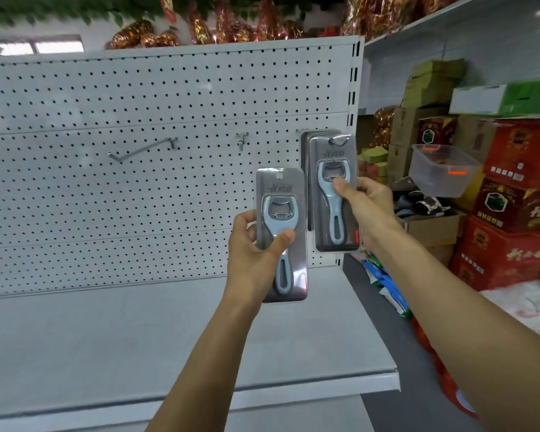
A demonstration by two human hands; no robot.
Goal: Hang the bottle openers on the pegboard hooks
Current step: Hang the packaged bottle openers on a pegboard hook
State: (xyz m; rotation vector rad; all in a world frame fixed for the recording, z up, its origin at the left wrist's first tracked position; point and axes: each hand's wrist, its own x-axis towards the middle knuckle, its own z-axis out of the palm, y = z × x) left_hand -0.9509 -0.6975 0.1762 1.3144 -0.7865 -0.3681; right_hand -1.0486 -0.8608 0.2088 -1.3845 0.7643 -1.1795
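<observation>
Blue carded opener (pixel 333 194) pinched upright in right hand (pixel 360 202) at hook (pixel 340 140) right of centre; left hand (pixel 256 244) pinching second opener (pixel 282 235) lower, below empty middle hook (pixel 240 141)

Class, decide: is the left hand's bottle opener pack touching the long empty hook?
Apart. The head view shows bare pegboard between the pack and the long hook.

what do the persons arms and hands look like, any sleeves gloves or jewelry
Both arms are bare as far as the frame shows, with no sleeves in view. The left hand and right hand wear no gloves. No rings, watch or bracelet show on the visible fingers or wrists. The thumbnails look short and unpainted.
</observation>
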